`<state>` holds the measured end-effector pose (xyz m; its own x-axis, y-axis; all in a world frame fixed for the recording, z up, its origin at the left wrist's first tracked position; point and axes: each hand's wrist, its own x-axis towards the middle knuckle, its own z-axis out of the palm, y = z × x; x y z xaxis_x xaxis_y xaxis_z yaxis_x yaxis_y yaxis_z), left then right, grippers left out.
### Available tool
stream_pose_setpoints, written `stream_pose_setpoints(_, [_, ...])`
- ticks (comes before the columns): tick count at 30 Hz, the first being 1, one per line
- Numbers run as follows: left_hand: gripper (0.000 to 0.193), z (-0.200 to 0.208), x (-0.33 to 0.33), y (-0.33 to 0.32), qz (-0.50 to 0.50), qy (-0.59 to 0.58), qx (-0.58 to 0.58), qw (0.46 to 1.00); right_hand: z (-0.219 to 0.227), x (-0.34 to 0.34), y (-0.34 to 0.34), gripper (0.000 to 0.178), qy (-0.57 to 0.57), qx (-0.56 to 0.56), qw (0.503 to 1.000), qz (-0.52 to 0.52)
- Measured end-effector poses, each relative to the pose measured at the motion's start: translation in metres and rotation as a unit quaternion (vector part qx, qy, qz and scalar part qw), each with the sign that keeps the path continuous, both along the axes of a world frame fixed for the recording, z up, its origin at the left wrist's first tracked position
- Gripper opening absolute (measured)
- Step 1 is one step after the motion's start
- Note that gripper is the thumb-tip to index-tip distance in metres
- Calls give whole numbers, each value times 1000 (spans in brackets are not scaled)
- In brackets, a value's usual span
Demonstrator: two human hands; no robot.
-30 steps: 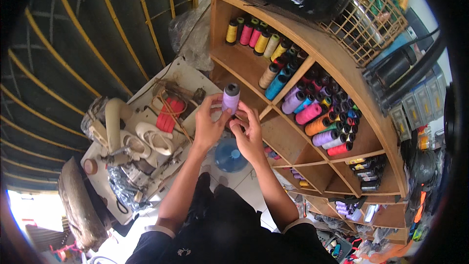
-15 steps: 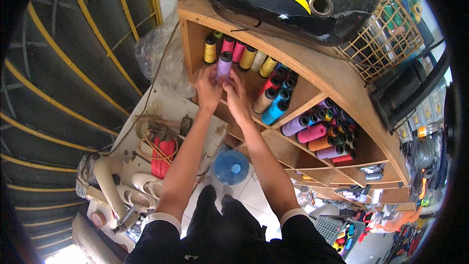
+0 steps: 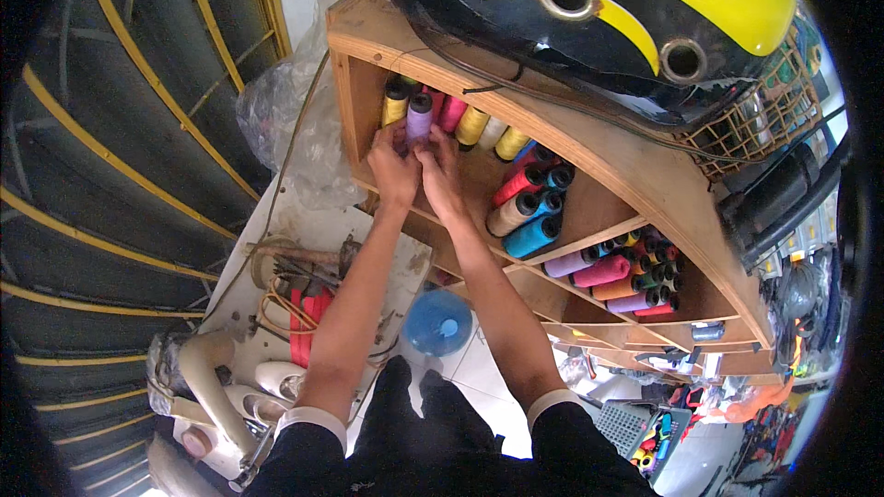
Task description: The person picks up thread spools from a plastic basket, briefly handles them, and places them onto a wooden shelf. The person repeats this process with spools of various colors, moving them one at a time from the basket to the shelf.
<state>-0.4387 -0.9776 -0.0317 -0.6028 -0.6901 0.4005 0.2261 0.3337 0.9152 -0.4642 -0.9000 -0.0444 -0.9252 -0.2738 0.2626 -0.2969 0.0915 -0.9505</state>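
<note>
A lilac thread spool (image 3: pixel 419 121) with a dark end cap stands upright between my two hands, inside the upper left compartment of the wooden shelf (image 3: pixel 589 156). My left hand (image 3: pixel 394 171) closes its fingers on the spool's left side. From the other side, my right hand (image 3: pixel 438 179) grips its lower part, and the fingers hide the spool's base. Just behind it are a yellow spool (image 3: pixel 394 107) and a pink spool (image 3: pixel 452 113). To the right stand another yellow spool (image 3: pixel 471 128), a beige spool (image 3: pixel 513 214) and a blue spool (image 3: pixel 532 236).
A second compartment holds several coloured spools, among them a magenta spool (image 3: pixel 601 271). On top of the shelf lies a black and yellow panel (image 3: pixel 516 9) with round holes. At left stands a cream sewing machine (image 3: pixel 214 377). A blue water jug (image 3: pixel 436 324) sits on the floor below.
The lilac spool has moved a little deeper into the compartment with both my hands still on it, and now overlaps the spools behind. My view has shifted slightly.
</note>
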Motion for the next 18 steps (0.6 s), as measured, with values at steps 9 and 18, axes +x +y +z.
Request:
stream_pose_setpoints(9, [30, -10, 30, -11, 48, 10, 18, 999, -2, 26, -26, 46, -44, -51, 996, 51])
stream_pose_setpoints(18, [23, -6, 30, -16, 122, -20, -49, 991, 8, 31, -37, 51, -27, 8, 999, 34])
